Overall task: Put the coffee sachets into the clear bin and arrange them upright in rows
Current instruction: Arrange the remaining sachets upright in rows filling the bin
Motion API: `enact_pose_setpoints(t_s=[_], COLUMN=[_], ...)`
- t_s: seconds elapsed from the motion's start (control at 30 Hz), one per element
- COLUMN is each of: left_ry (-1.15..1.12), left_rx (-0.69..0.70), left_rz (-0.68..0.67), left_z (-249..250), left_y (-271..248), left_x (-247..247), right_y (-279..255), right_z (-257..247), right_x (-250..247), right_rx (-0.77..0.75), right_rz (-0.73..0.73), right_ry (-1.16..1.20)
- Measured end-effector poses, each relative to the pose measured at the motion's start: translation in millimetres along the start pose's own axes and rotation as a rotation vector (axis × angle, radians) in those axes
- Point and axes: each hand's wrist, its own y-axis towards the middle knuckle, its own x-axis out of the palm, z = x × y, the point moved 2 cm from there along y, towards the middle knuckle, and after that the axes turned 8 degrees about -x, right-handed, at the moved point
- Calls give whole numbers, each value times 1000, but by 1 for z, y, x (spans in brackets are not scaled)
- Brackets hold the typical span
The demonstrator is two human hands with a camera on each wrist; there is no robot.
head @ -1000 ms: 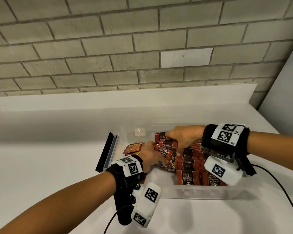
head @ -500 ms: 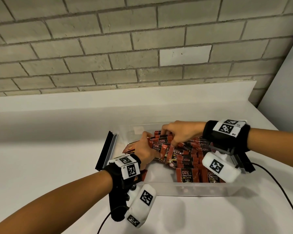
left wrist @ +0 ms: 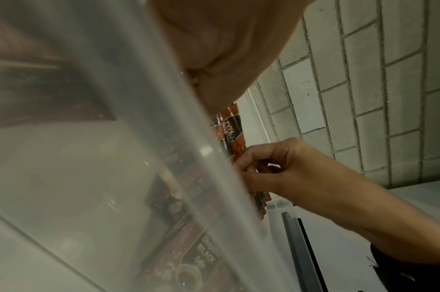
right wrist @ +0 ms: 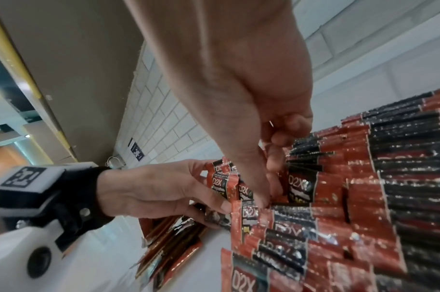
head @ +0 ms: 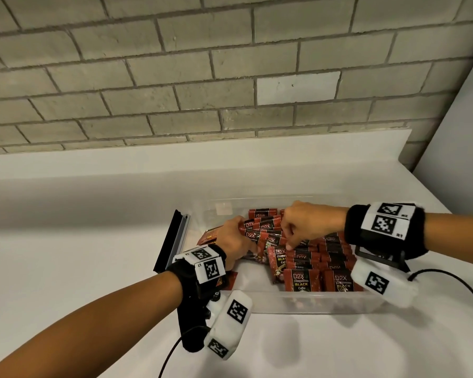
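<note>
A clear bin on the white counter holds several rows of red and black coffee sachets standing upright. My left hand grips a loose fan of sachets at the left end of the rows; from the right wrist it shows as the left hand curled round them. My right hand reaches down from above, its fingers curled and poking between sachet tops beside the bunch. Through the bin wall, the left wrist view shows the right hand.
A few sachets lie flat on the bin floor at its left end. A black and grey lid strip leans on the bin's left outside wall. A brick wall rises behind the counter. A cable trails at the right.
Both hands have shifted slightly toward the far left part of the bin. The left hand has gathered the loose sachets more upright, and the right hand's fingers now dip lower among the tops.
</note>
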Motion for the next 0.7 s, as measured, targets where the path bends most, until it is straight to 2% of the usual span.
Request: enact_pose_setpoints(t_s=[0.2,0.33,0.53,0.7], left_ry=[5,-2,-2,16], left_rx=[-10,-36,-62,-73], left_rz=[-1,-25,-25,-88], left_z=[0,4,3,3], left_y=[1,-2,-3,-3], left_x=[-1,-2,-4,0], right_y=[1,2,2,9], right_z=[7,10,4,2], right_x=[-3,-2,-8,-6], right_rx=[9,47,117,82], right_rz=[3,54,75,57], right_ry=[38,37,-105,-34])
